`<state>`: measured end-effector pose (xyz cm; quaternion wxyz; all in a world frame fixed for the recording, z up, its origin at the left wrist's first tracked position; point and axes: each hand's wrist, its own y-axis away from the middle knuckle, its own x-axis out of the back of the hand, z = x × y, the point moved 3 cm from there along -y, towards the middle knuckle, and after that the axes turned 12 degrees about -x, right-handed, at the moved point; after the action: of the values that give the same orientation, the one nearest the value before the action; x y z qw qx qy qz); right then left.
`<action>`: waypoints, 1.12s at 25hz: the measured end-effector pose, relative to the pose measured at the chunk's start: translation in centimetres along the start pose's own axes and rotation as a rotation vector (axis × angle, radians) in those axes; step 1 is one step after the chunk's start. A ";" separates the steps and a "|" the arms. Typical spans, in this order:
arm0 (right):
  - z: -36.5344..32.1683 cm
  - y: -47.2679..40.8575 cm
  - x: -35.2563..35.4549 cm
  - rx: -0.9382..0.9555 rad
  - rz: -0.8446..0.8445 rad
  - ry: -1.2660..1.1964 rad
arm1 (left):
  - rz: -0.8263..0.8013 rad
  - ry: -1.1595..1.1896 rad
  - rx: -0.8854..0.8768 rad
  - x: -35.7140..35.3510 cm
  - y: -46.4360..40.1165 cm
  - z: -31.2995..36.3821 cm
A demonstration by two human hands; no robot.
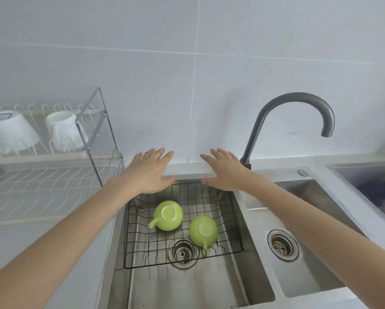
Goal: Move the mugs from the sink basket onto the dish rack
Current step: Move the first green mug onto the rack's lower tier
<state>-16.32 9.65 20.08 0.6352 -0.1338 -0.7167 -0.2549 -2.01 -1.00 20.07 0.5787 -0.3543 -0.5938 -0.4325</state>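
Note:
Two light green mugs lie upside down in the black wire sink basket (229, 210): one (168, 216) at the left with its handle pointing left, the other (202, 230) at the right with its handle toward me. A sliver of green (173, 188) shows under my left hand (150, 171); I cannot tell what it is. Both hands hover flat over the basket's far edge, fingers spread, holding nothing. My right hand (224, 171) is apart from the left. The white wire dish rack (42, 181) stands on the counter at left.
Two white mugs (13, 132) (64, 130) sit upside down on the rack's upper tier. A dark curved faucet (294, 121) rises behind the sink at right. A second basin with a drain (282, 245) lies to the right. A tiled wall stands behind.

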 end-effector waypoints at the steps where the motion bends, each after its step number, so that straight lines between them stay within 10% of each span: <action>1: 0.5 -0.2 -0.6 0.003 -0.016 -0.015 | -0.016 0.018 0.002 -0.5 -0.4 0.5; 28: 7.6 -7.1 -23.2 -0.431 -0.554 -0.651 | -0.196 0.911 0.344 -22.9 -9.3 5.1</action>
<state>-22.73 10.90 -4.45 0.2438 -0.1393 -0.8177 -0.5025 -10.68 2.10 -3.47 0.7860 0.0289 -0.3740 -0.4914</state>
